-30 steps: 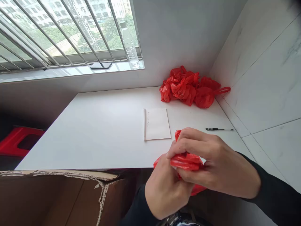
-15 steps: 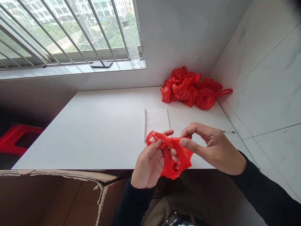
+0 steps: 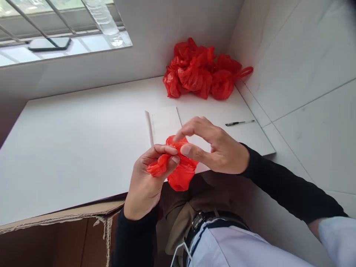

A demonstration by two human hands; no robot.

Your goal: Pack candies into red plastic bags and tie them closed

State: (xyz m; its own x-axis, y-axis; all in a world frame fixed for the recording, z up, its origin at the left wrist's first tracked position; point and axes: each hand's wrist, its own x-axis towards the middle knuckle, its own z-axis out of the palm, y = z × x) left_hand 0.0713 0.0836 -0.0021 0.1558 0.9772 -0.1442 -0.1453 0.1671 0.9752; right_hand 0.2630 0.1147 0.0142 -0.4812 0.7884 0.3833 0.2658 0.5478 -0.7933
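A crumpled red plastic bag (image 3: 182, 176) hangs over the table's front edge. My left hand (image 3: 147, 178) pinches it between thumb and fingers, and a bunched end of the bag sticks out on the left side of the thumb. Close over the bag's upper part is my right hand (image 3: 214, 146), its thumb and forefinger apart with red plastic showing between them. The forefinger's tip is blurred, so whether it touches the bag is unclear. Just behind the hands lies a white notepad (image 3: 164, 120), its lower part covered by the bag and fingers.
A heap of red plastic bags (image 3: 194, 70) fills the table's back right corner by the tiled wall. A black pen (image 3: 235, 123) lies on the white table (image 3: 83, 148). At lower left stands an open cardboard box (image 3: 69, 217). A phone (image 3: 50, 43) and bottle (image 3: 107, 22) occupy the windowsill.
My view has tilted down and shifted right. My left hand has closed from a loose, palm-up hold to a pinch on the bag, now bunched smaller. My right thumb and forefinger have parted.
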